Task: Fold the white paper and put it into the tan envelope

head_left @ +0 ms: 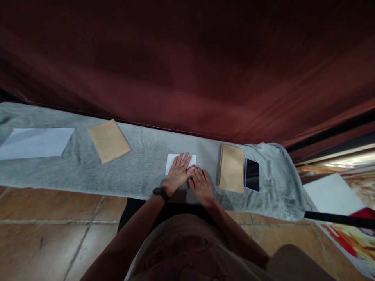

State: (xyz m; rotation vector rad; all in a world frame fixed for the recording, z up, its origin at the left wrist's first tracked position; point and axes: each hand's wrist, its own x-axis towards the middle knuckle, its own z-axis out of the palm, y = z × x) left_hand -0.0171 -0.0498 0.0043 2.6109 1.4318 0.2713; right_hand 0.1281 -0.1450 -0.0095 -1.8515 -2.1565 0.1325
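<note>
Torso (187, 249) lay nearest. Left hand (176, 175) rested flat, fingers slightly spread, over white paper (170, 160); right hand (202, 189) lay open just beside, neither gripping. Step looked like pressing flat; shifting paper called for lifting left palm first.

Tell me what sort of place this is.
Probably an improvised indoor work spot, perhaps in a home: grey cloth spread in a long strip, dark red fabric beyond it, tiled floor below.
</note>
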